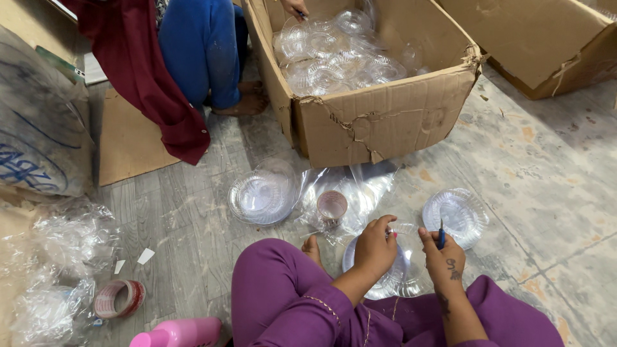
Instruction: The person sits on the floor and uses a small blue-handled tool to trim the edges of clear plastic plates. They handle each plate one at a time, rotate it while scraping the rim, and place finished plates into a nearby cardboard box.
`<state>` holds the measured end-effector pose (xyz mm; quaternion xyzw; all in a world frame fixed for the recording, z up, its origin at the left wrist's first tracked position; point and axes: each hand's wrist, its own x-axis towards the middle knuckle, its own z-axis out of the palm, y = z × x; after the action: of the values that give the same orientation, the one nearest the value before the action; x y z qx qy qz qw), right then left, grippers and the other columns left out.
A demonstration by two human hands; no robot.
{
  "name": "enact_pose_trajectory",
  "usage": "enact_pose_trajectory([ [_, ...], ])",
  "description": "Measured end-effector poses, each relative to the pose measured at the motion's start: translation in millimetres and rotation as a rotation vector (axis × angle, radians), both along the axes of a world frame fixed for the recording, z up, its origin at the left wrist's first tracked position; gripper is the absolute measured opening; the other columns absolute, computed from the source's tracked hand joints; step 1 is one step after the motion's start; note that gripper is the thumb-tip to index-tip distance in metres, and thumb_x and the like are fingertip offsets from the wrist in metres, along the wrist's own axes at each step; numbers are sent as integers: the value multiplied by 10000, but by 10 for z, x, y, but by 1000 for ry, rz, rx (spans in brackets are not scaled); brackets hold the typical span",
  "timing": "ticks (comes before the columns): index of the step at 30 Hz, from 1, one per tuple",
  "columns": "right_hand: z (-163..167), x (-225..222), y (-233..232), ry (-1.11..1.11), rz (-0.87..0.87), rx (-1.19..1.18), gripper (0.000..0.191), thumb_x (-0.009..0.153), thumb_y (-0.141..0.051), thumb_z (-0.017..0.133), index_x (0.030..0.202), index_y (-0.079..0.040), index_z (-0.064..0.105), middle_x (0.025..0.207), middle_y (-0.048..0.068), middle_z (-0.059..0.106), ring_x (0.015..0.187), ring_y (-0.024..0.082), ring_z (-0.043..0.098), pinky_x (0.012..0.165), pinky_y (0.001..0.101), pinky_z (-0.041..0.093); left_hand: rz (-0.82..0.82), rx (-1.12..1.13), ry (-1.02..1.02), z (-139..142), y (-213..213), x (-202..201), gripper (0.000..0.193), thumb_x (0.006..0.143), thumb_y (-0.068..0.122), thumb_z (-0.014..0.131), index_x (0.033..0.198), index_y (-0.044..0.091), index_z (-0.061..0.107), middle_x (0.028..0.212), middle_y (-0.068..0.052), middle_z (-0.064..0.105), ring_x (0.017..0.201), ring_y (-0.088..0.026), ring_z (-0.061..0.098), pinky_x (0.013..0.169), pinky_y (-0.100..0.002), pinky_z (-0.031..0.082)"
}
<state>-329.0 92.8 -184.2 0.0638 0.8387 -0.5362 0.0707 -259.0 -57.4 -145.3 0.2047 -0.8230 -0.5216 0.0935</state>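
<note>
1. Head view, lower centre of the frame: the left hand [375,246] is curled with its fingertips pinched on the rim of a clear plastic dish stack [384,268], which sits on the floor just in front of the person's purple-clad knees [283,295].
2. Just right of it, the right hand [443,257] is closed around a thin blue pen-like tool [441,236] held upright. The hand is beside the same stack, and whether it touches the stack cannot be told.
3. To do this handling well, I judge the left fingers should grip only the rim, lightly, since thin clear plastic of this kind dents easily, and the tool tip should stay clear of the dish faces.
4. Right of the hands lies another clear dish stack [456,215]; centre left lies a larger pile of clear dishes [262,193]. Between them is a small roll of tape [332,205] on a sheet of clear film.
5. Upper centre: an open cardboard box [385,122] holds bagged clear dishes, and another person's hand [295,8] reaches into it.
6. Lower left: a wider tape roll [119,299], crumpled clear film and a pink bottle [180,333].
</note>
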Motion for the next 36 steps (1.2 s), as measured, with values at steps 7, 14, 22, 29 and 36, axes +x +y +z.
enact_pose_trajectory([
  [7,-23,-22,13,0,2,-22,396,895,-388,773,938,0,704,676,50,643,511,105,543,476,275,423,9,-29,11,-30,6,-15,376,913,113,649,1289,131,638,1166,-150,677,1031,-310,677,894,-415,535],
  [14,-38,-48,23,10,14,-7,400,902,-394,770,936,0,709,674,49,644,514,99,540,482,265,423,8,-29,27,-45,3,-35,384,909,110,651,1292,124,632,1177,-153,677,1039,-308,679,900,-413,535],
  [22,-10,-59,9,-6,8,-21,416,898,-407,769,961,-1,706,678,45,640,509,101,540,475,265,425,5,-27,17,-19,3,-42,385,910,111,647,1294,123,630,1194,-151,674,1051,-306,680,903,-412,536],
  [29,31,-58,-1,-1,12,-6,421,898,-418,766,963,-5,709,680,49,648,507,104,548,474,265,427,2,-35,10,-2,-1,-47,384,914,114,645,1297,125,629,1195,-155,672,1050,-310,680,897,-413,537],
  [36,53,28,-17,-7,-3,-14,396,896,-400,775,955,-13,715,682,52,645,509,111,541,475,274,425,5,-42,21,-72,22,8,380,913,114,649,1291,127,632,1178,-157,675,1029,-311,682,878,-415,543],
])
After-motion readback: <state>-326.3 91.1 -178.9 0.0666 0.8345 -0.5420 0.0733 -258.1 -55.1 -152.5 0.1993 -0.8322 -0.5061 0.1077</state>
